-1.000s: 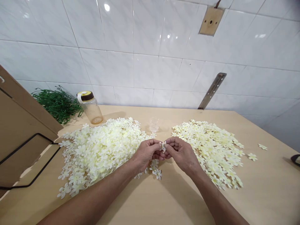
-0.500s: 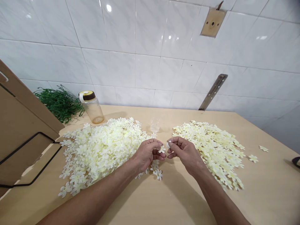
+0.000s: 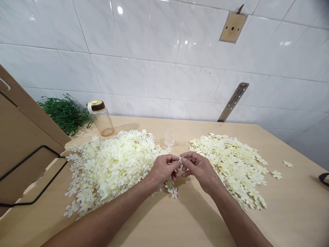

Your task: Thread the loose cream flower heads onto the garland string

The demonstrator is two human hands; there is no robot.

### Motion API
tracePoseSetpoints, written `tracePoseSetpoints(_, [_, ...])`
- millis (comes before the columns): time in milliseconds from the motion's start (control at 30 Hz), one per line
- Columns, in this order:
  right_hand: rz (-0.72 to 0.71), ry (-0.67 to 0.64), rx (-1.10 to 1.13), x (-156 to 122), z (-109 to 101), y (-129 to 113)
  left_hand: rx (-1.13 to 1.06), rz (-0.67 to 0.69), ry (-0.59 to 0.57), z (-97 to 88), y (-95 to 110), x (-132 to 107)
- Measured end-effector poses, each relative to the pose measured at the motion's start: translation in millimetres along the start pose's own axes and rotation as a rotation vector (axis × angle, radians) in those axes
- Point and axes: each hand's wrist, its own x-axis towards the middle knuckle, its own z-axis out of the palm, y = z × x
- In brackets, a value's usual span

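My left hand [image 3: 164,168] and my right hand [image 3: 197,168] meet fingertip to fingertip above the table, both pinched closed. Between them a small white artificial flower [image 3: 181,160] shows only in part, my fingers covering the rest. Left of my hands spreads a big heap of pale cream artificial flowers [image 3: 115,161]. A flatter pile of yellower flowers [image 3: 231,161] lies to the right. Just beyond my fingers stands a small clear plastic cup [image 3: 170,138]; its contents are hard to make out. A few loose flowers [image 3: 173,192] rest below my left hand.
A clear bottle with a brown and yellow lid [image 3: 102,120] stands at the back left beside green artificial stems [image 3: 65,115]. A cardboard box [image 3: 23,137] and a bent black metal frame [image 3: 38,202] occupy the left edge. The tiled wall [image 3: 159,79] bounds the table behind.
My hands have come together, closing the small gap between their fingertips. The flower that showed in my left fingers is now mostly covered.
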Motion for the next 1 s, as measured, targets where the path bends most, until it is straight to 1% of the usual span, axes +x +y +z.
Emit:
tracePoseSetpoints(167, [-0.011,-0.022,-0.03,1,-3,2,0.034,0.014,-0.013,-1.8,-4,2])
tracePoseSetpoints(333, [-0.024,0.063,-0.096,2,-6,2,-0.083,-0.054,-0.043,-0.3,3,-1])
tracePoseSetpoints(367, [-0.02,0.061,-0.11,3,-7,2,-0.112,-0.074,-0.054,-0.4,4,-1])
tracePoseSetpoints(467, [0.008,-0.007,-0.142,4,-9,4,-0.168,-0.108,-0.101,-1.6,6,-1])
tracePoseSetpoints(533, [0.014,-0.038,-0.142,4,-10,5,-0.166,-0.115,-0.113,-2.4,5,-1])
tracePoseSetpoints(733, [-0.01,0.004,-0.116,5,-9,6,-0.119,-0.12,0.014,-1.8,5,-1])
tracePoseSetpoints(867, [0.015,-0.003,-0.157,5,-10,6,-0.091,-0.119,0.057,-0.9,6,0])
tracePoseSetpoints(1000, [0.037,-0.028,-0.184,4,-11,5,-0.019,-0.077,0.088,-1.2,4,1])
